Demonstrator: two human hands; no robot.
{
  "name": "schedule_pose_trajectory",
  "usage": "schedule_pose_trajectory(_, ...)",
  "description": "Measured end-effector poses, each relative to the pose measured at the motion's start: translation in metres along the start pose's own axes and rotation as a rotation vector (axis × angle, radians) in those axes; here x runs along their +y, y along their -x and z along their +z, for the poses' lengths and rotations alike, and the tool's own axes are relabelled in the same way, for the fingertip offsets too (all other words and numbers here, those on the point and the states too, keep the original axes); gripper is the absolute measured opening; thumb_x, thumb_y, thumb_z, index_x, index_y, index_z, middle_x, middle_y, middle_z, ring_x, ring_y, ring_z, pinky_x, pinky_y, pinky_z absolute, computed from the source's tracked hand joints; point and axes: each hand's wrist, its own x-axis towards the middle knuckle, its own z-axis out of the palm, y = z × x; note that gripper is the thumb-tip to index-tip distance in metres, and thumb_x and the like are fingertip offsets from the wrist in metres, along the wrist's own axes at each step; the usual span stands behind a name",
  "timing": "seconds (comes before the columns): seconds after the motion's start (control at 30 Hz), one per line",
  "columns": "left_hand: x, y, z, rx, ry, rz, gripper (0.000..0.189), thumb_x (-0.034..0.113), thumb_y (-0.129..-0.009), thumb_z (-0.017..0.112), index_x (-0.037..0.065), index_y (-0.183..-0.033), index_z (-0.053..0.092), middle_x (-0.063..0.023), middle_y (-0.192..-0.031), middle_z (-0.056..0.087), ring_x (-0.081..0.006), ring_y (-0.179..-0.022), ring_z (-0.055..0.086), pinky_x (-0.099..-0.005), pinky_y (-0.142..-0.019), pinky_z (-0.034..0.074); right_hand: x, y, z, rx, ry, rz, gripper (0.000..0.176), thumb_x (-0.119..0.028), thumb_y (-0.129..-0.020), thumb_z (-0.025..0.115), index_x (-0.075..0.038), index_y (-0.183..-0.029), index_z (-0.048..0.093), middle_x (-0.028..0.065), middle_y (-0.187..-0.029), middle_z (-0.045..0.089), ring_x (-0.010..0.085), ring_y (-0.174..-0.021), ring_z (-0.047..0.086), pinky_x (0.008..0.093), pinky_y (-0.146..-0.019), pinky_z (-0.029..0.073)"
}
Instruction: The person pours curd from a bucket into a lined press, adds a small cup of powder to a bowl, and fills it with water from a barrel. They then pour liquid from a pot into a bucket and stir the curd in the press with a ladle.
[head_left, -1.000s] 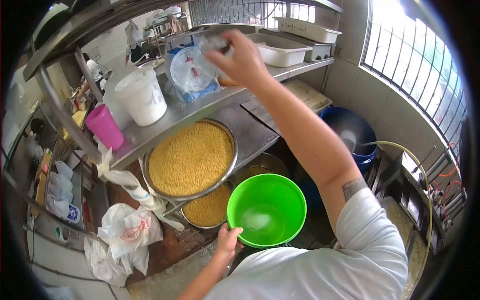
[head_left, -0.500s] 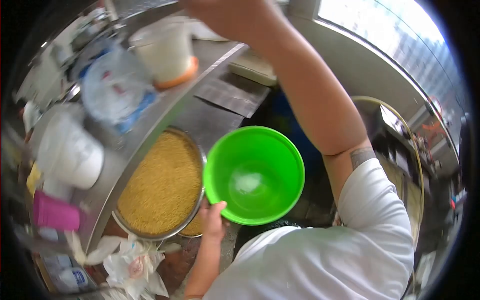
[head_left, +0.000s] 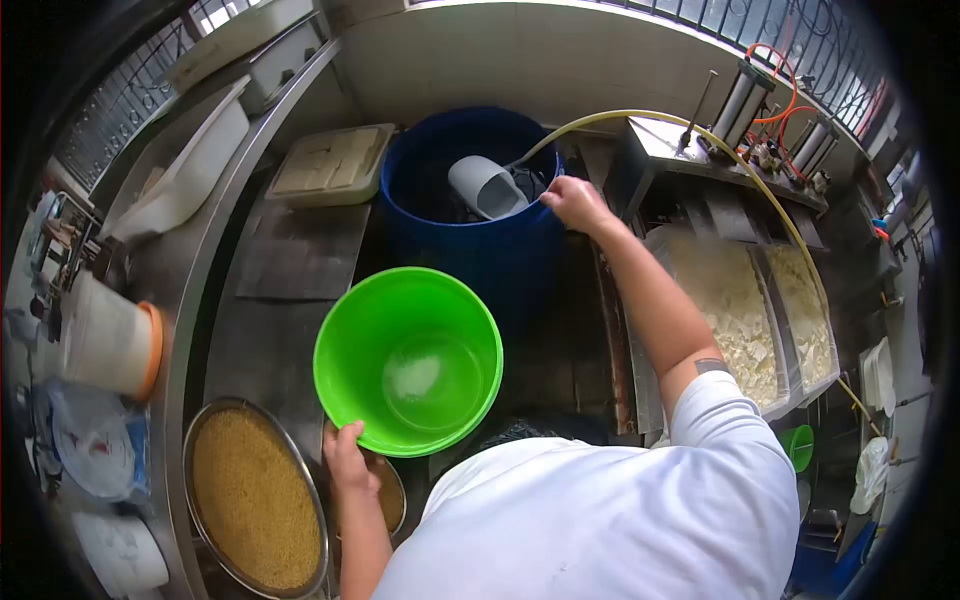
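My left hand is closed on the near-left rim of a bright green bucket, its thumb over the edge. The bucket tilts toward me, and a small heap of white powder lies on its bottom. Farther off, my right hand is at the right rim of a tall blue barrel, fingers curled together; what they hold, if anything, I cannot make out. Just left of those fingers, a grey-white plastic jug lies tipped inside the barrel's mouth.
Yellow grain fills a round metal pan at lower left. A yellow hose arches from the barrel to the right. Trays of pale, broken curd-like pieces stand right of my arm. A steel counter runs along the left, with tubs on it.
The view has swung toward the barrel. My right hand has come from the upper left to the barrel's rim. My left hand still grips the bucket.
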Motion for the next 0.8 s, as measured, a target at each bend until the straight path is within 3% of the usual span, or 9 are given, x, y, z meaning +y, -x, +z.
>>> schedule_pose_trajectory(0.1, -0.035, -0.028, 0.018, 0.031, -0.060, -0.050, 0.028, 0.016, -0.088, 0.065, 0.005, -0.112, 0.057, -0.0069, -0.087, 0.066, -0.0165, -0.054, 0.061, -0.0286, -0.037, 0.045, 0.011, -0.032, 0.038, -0.036, 0.105, 0.017, 0.045, -0.033, -0.092, 0.074, 0.000, -0.121, 0.065, 0.0258, -0.125, 0.068, 0.0418, -0.122, 0.062, 0.0480, -0.104, 0.050)
schedule_pose_trajectory(0.17, -0.053, -0.039, 0.024, 0.022, -0.060, -0.092, 0.027, 0.015, -0.087, 0.066, 0.005, -0.110, 0.055, -0.0077, -0.085, 0.065, -0.0167, -0.051, 0.059, -0.0291, -0.037, 0.046, 0.021, -0.068, 0.071, -0.020, 0.151, -0.108, 0.045, -0.033, -0.093, 0.073, 0.000, -0.121, 0.062, 0.0256, -0.124, 0.066, 0.0423, -0.122, 0.061, 0.0489, -0.103, 0.050)
schedule_pose_trajectory(0.3, -0.070, -0.061, 0.029, 0.014, -0.072, -0.131, 0.028, 0.014, -0.086, 0.067, 0.004, -0.110, 0.055, -0.0084, -0.085, 0.065, -0.0172, -0.052, 0.059, -0.0300, -0.038, 0.046, 0.034, -0.126, 0.123, -0.136, 0.189, 0.023, 0.054, -0.032, -0.092, 0.074, -0.001, -0.131, 0.054, 0.0266, -0.130, 0.064, 0.0444, -0.125, 0.060, 0.0490, -0.103, 0.051)
schedule_pose_trajectory(0.33, -0.070, -0.065, 0.028, 0.025, -0.082, -0.146, 0.028, 0.014, -0.087, 0.067, 0.004, -0.110, 0.054, -0.0083, -0.086, 0.065, -0.0172, -0.053, 0.059, -0.0299, -0.038, 0.046, 0.043, -0.143, 0.136, -0.263, 0.248, 0.148, 0.062, -0.041, -0.094, 0.071, -0.004, -0.139, 0.051, 0.0230, -0.139, 0.062, 0.0402, -0.132, 0.058, 0.0454, -0.109, 0.047)
schedule_pose_trajectory(0.4, -0.063, -0.075, 0.031, 0.037, -0.061, -0.166, 0.028, 0.012, -0.086, 0.067, 0.004, -0.110, 0.054, -0.0081, -0.087, 0.065, -0.0172, -0.055, 0.060, -0.0292, -0.038, 0.046, 0.061, -0.178, 0.170, -0.491, 0.420, 0.179, 0.064, -0.045, -0.095, 0.068, -0.006, -0.142, 0.053, 0.0189, -0.144, 0.059, 0.0362, -0.136, 0.055, 0.0440, -0.112, 0.043)
schedule_pose_trajectory(0.5, -0.071, -0.106, 0.019, 0.045, -0.060, -0.188, 0.034, 0.014, -0.086, 0.066, 0.004, -0.117, 0.056, -0.0082, -0.092, 0.067, -0.0180, -0.063, 0.064, -0.0305, -0.038, 0.046, 0.124, -0.236, 0.240, -0.934, 1.015, -0.167, 0.068, -0.052, -0.096, 0.063, -0.008, -0.146, 0.056, 0.0128, -0.152, 0.056, 0.0301, -0.141, 0.051, 0.0421, -0.117, 0.037)
schedule_pose_trajectory(0.7, -0.071, -0.142, 0.008, 0.003, 0.008, -0.202, 0.031, 0.012, -0.085, 0.066, 0.005, -0.114, 0.058, -0.0067, -0.090, 0.067, -0.0167, -0.063, 0.064, -0.0288, -0.037, 0.045, 0.075, -0.203, 0.167, -0.796, 0.300, 0.398, 0.032, -0.024, -0.087, 0.075, 0.000, -0.108, 0.075, 0.0149, -0.112, 0.074, 0.0322, -0.100, 0.073, 0.0519, -0.084, 0.059)
schedule_pose_trajectory(0.77, -0.074, -0.153, 0.004, -0.005, 0.021, -0.220, 0.031, 0.012, -0.085, 0.067, 0.006, -0.114, 0.058, -0.0070, -0.090, 0.067, -0.0164, -0.062, 0.064, -0.0286, -0.037, 0.044, 0.048, -0.210, 0.128, -0.565, -0.171, 0.563, 0.027, -0.019, -0.082, 0.079, 0.002, -0.099, 0.074, 0.0140, -0.082, 0.073, 0.0261, -0.077, 0.074, 0.0420, -0.065, 0.059)
schedule_pose_trajectory(0.8, -0.071, -0.157, 0.004, 0.001, 0.018, -0.216, 0.031, 0.012, -0.085, 0.067, 0.006, -0.114, 0.058, -0.0070, -0.090, 0.067, -0.0164, -0.062, 0.064, -0.0286, -0.037, 0.044, 0.032, -0.226, 0.114, -0.520, -0.108, 0.527, 0.033, -0.025, -0.084, 0.079, 0.002, -0.101, 0.074, 0.0153, -0.081, 0.072, 0.0243, -0.078, 0.073, 0.0396, -0.065, 0.059)
